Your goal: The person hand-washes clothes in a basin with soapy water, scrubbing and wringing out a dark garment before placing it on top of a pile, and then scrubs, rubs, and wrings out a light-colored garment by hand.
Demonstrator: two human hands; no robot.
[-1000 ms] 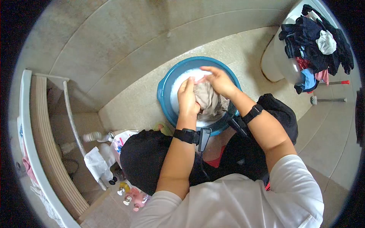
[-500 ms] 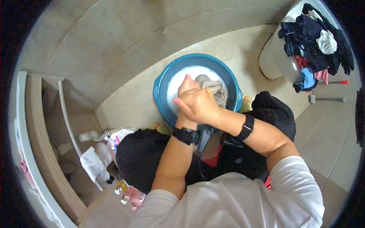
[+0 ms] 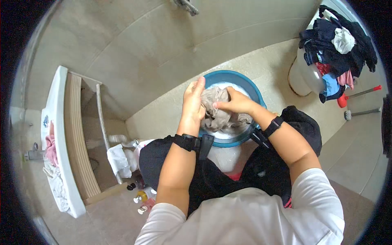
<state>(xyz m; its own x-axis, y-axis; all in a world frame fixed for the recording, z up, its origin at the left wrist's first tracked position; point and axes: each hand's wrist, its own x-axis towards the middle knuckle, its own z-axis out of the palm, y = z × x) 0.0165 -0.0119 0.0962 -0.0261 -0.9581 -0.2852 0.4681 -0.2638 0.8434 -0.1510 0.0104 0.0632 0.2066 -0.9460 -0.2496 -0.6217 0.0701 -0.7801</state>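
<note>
The left hand (image 3: 193, 102) is half open, with its palm and fingers against the wet, light brown cloth (image 3: 218, 110). The right hand (image 3: 237, 102) is partly closed, with its thumb and fingers pinching the same cloth. The cloth is bunched up between the hands and hangs down into the blue tub (image 3: 259, 94). White suds (image 3: 226, 85) are in the tub, around the cloth. The tub sits on the floor (image 3: 163, 111). A big pile of clothes (image 3: 332, 47) lies on the toilet (image 3: 302, 77).
</note>
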